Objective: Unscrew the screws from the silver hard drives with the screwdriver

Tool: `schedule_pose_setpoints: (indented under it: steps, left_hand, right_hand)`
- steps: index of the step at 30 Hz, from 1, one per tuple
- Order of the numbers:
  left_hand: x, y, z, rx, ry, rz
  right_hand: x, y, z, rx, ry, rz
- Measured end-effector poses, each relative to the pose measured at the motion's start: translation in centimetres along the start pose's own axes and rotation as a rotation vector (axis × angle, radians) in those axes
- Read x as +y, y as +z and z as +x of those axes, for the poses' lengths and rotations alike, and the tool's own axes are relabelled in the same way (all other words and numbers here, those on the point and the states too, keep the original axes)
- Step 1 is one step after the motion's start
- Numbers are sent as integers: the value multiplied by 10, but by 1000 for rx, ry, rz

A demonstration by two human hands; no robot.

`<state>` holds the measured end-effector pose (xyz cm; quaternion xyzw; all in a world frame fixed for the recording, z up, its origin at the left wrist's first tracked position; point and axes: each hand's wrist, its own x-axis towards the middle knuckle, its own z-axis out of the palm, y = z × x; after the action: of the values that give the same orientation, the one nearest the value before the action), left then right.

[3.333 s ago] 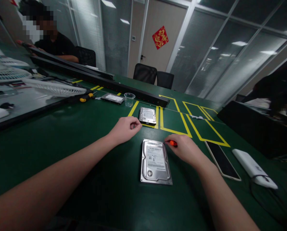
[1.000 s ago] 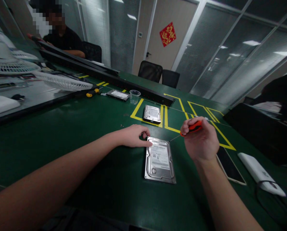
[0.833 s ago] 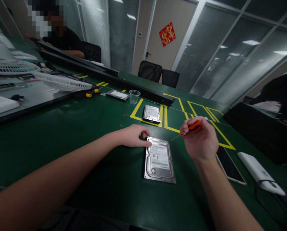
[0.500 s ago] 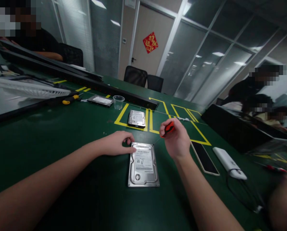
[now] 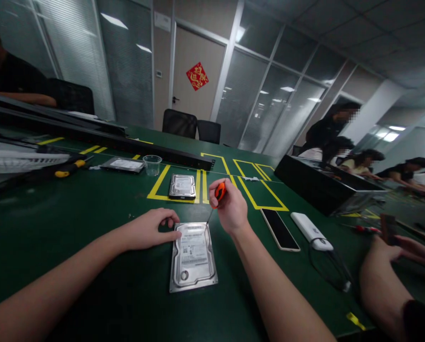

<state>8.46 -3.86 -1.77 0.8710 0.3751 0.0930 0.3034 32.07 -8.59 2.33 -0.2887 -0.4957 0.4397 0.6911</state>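
A silver hard drive (image 5: pixel 194 256) with a white label lies flat on the green table in front of me. My left hand (image 5: pixel 146 231) is at its upper left corner, the thumb resting on the top face and the other fingers curled by the edge. Wrapped in my right hand (image 5: pixel 235 211) is a screwdriver (image 5: pixel 219 192) with an orange and black handle. Its thin shaft slants down to the drive's upper right corner; whether the tip sits in a screw is too small to tell. A second hard drive (image 5: pixel 182 185) lies farther back, inside yellow tape lines.
Behind stand a clear plastic cup (image 5: pixel 152 166), another drive (image 5: pixel 123 164) and a yellow-black screwdriver (image 5: pixel 70 168). To the right lie a phone (image 5: pixel 279 229), a white power bank (image 5: pixel 311 231) with a cable, and a black case (image 5: pixel 315 187). A co-worker's arm (image 5: pixel 385 280) reaches in at right.
My right hand has brought the screwdriver down to the drive's upper right corner. The view has turned right, so the table's things appear farther left. My left hand stays at the drive.
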Motion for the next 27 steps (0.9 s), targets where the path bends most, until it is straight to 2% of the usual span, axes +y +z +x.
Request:
schedule_pose_setpoints:
  steps: [6, 14, 20, 27]
  left_hand:
    - [-3, 1, 1, 6, 8, 13]
    - [-4, 1, 1, 2, 5, -5]
    - [-4, 0, 2, -6, -9, -3]
    - [-3, 1, 2, -9, 7, 25]
  right_hand:
    - [2, 0, -1, 29, -47, -14]
    - [0, -1, -1, -22, -22, -15]
    - [-2, -1, -3, 18, -41, -18]
    - [0, 0, -1, -4, -31, 2]
